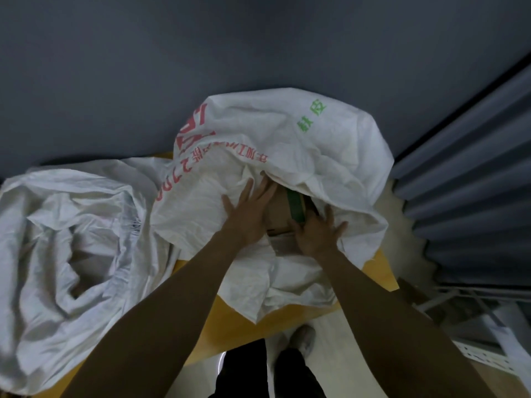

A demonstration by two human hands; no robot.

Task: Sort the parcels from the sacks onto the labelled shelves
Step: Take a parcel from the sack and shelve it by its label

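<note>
Left hand [248, 214] lies with straight fingers on the top of a brown cardboard parcel with a dark green tape band [280, 209], its fingertips reaching the folded edge of a white woven sack with red and green print [287, 139]; it grips nothing. The right hand [316, 234] is open too, with the fingers spread, and it presses against the right side of the parcel, where the sack cloth falls over it. The parcel sits inside the mouth of this sack, only partly uncovered, and the sack lies on a yellow table top [379, 271]. The task seems to be at an early or middle stage: this parcel is not yet out of the sack. No labelled shelf with sorted parcels is in view, so how many are already placed cannot be told. A second white woven sack [71, 239] lies crumpled at the left on the same table; it looks slack, but whether it holds something is not clear. The sack cloth hangs over the parcel from above and from the right, so it could catch on the box corners when the parcel is pulled out. The near table edge is just below the sack mouth, so there is little surface for sliding before the parcel must be carried. A grey wall [201, 67] closes the far side, and grey ribbed panels [474, 168] with a white metal frame [488, 360] stand close at the right. The free room is toward the person.
</note>
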